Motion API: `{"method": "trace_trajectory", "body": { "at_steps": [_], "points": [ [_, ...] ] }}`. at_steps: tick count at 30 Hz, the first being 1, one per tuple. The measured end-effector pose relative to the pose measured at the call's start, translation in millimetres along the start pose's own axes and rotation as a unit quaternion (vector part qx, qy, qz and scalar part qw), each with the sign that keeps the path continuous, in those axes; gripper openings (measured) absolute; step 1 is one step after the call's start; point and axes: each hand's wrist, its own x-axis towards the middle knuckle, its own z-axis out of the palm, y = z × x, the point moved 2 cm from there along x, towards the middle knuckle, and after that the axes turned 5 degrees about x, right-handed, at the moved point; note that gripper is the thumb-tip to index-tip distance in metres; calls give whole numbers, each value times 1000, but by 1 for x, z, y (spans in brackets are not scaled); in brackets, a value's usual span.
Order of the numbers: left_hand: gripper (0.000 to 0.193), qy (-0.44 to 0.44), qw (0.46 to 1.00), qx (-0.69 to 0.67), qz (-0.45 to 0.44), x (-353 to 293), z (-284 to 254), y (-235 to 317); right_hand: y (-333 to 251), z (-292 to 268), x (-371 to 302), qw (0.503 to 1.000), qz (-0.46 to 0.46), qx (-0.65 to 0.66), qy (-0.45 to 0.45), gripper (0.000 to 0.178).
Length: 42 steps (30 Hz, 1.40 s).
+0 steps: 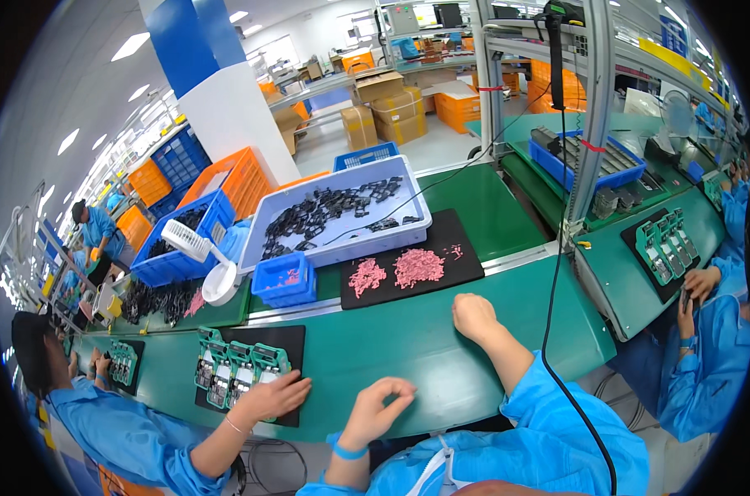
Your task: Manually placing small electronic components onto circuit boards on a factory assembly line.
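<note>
My left hand, with a blue band at its wrist, hovers over the near edge of the green worktable. Its thumb and fingers curve toward each other, and anything between the tips is too small to tell. My right hand is closed over the table, farther in, its fingers curled out of sight. Nearest to it lies a black mat bearing piles of small pink pieces. To the left, a co-worker's hand rests by green frames with boards on another black mat.
A white tray of black parts stands beyond a small blue bin. A white fan sits beside them. A black cable hangs past my right arm. Co-workers sit close on both sides. A metal post rises at right.
</note>
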Motion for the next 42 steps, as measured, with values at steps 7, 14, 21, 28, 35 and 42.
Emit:
{"method": "trace_trajectory", "body": {
  "at_steps": [7, 14, 21, 28, 35, 42],
  "points": [
    [7, 176, 978, 78, -75, -84, -82, -7, 1, 12, 8, 999, -27, -27, -3, 9],
    [6, 371, 899, 212, -97, -114, -221, -52, 7, -3, -3, 998, -49, -20, 25, 6],
    [14, 434, 838, 278, -182, -112, -366, -148, 7, 2, -2, 999, -39, -11, 31, 8],
    [11, 377, 847, 108, -358, -113, -427, -210, 2, 9, 2, 997, -40, 13, 67, 8],
    [9, 288, 889, 78, -346, -118, -373, -162, -84, 30, -35, 960, -151, 230, -56, 5],
    [10, 249, 865, -142, -413, -174, -244, -76, -128, 44, -44, 943, -173, 270, -87, 6]
  ]
}}
